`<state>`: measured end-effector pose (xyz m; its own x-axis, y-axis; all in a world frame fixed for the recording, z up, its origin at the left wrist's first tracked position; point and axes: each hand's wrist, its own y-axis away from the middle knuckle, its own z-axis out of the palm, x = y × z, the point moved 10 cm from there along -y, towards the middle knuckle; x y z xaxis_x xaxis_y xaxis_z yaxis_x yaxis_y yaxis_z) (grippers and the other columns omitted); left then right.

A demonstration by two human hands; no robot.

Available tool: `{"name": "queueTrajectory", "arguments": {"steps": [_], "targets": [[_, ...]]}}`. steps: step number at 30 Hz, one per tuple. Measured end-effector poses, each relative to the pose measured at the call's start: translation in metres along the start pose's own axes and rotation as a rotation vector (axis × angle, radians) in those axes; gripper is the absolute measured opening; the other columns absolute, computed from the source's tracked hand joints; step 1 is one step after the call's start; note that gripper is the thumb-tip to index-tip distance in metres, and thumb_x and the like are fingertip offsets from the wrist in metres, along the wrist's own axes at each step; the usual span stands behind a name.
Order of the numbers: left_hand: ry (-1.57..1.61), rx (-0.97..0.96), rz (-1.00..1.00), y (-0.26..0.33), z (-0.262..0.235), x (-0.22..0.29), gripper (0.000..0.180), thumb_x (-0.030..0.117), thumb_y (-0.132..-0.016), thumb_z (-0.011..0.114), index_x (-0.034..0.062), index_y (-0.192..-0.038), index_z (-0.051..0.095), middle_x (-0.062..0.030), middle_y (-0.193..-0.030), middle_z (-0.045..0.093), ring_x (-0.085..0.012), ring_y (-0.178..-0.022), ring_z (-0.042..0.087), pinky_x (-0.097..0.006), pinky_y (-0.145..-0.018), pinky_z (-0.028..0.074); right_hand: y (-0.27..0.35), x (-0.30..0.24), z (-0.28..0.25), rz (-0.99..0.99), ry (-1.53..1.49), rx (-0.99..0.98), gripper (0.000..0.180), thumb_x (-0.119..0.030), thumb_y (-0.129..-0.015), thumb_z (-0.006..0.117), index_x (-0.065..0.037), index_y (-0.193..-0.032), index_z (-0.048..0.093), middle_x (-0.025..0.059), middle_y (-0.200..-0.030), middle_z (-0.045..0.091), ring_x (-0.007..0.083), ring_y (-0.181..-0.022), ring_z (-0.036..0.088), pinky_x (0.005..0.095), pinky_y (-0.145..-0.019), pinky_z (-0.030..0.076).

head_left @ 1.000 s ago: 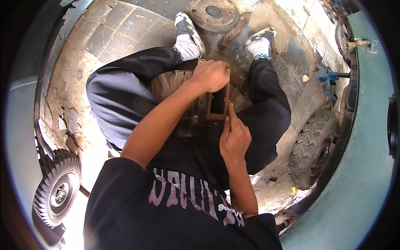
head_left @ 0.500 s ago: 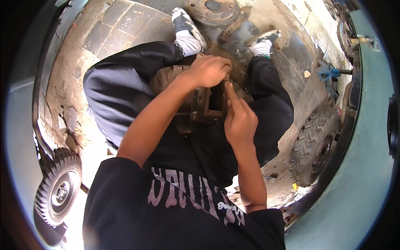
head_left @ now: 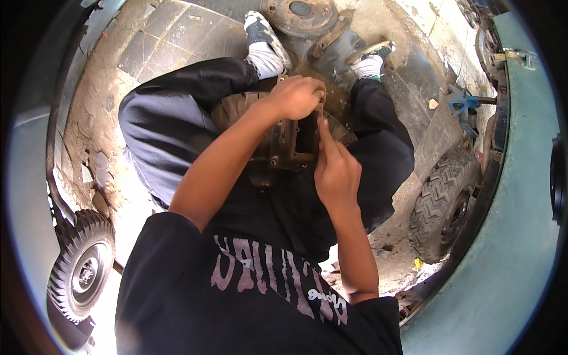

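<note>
A grimy metal housing (head_left: 303, 158) with a rectangular opening rests between my legs; it looks like a gearbox case. My left hand (head_left: 297, 97) is closed over the far edge of that opening, fingers curled down. Something narrow shows just below its fingertips, too small to name. My right hand (head_left: 337, 171) comes in from the near right. Its index finger stretches along the opening's right rim, its tip close to the left fingertips. The other right fingers are folded, and what they hold, if anything, is hidden. Ribbed metal shows left of my left wrist.
A rusty round drum (head_left: 299, 15) and a curved metal piece (head_left: 331, 35) lie beyond my feet. At right are a blue metal stand (head_left: 462, 102) and a knobbly tyre (head_left: 444, 207). Another wheel (head_left: 83, 275) stands at left. Green-grey vehicle panels (head_left: 523, 248) flank both sides.
Both hands have shifted slightly left, the right one most, its index finger still along the rim. The housing stays between my legs; the whole view has moved a little.
</note>
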<state>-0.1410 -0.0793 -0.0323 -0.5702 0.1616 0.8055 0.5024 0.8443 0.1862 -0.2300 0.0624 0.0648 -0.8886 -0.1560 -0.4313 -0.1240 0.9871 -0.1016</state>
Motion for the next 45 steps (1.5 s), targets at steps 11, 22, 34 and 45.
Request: {"name": "queueTrajectory", "arguments": {"steps": [11,22,34,45], "targets": [[0.044,0.023,0.082,0.001,-0.003,0.003,0.030,0.021,-0.103,0.054,0.0030,-0.105,0.078,-0.0202,-0.106,0.079,-0.0434,-0.108,0.073,-0.050,-0.099,0.054,-0.005,-0.008,-0.002,-0.010,-0.006,0.024,0.056,-0.002,-0.099,0.063,-0.007,-0.155,0.063,0.0177,-0.081,0.068,0.0396,-0.070,0.071,0.0497,-0.063,0.058],[0.097,0.021,0.087,0.007,-0.005,0.010,0.032,0.022,-0.103,0.054,0.0022,-0.103,0.078,-0.0190,-0.103,0.080,-0.0418,-0.106,0.074,-0.049,-0.097,0.054,-0.009,-0.004,0.001,0.066,-0.010,0.054,0.052,-0.005,-0.101,0.065,-0.006,-0.153,0.064,0.0179,-0.084,0.069,0.0394,-0.072,0.071,0.0490,-0.065,0.057],[0.063,0.028,0.072,-0.001,-0.004,0.006,0.032,0.020,-0.102,0.052,0.0013,-0.103,0.078,-0.0203,-0.104,0.080,-0.0420,-0.106,0.074,-0.050,-0.097,0.055,-0.015,0.007,0.000,-0.037,-0.073,0.085,0.053,-0.006,-0.101,0.066,-0.007,-0.154,0.064,0.0164,-0.079,0.069,0.0385,-0.069,0.071,0.0484,-0.062,0.056],[0.045,0.030,0.115,-0.001,-0.004,0.010,0.030,0.018,-0.102,0.052,0.0011,-0.103,0.078,-0.0207,-0.104,0.079,-0.0424,-0.106,0.074,-0.050,-0.096,0.055,-0.023,-0.004,-0.001,-0.016,0.032,0.076,0.048,-0.009,-0.103,0.065,-0.007,-0.151,0.065,0.0155,-0.080,0.070,0.0379,-0.068,0.071,0.0485,-0.061,0.055]]}}
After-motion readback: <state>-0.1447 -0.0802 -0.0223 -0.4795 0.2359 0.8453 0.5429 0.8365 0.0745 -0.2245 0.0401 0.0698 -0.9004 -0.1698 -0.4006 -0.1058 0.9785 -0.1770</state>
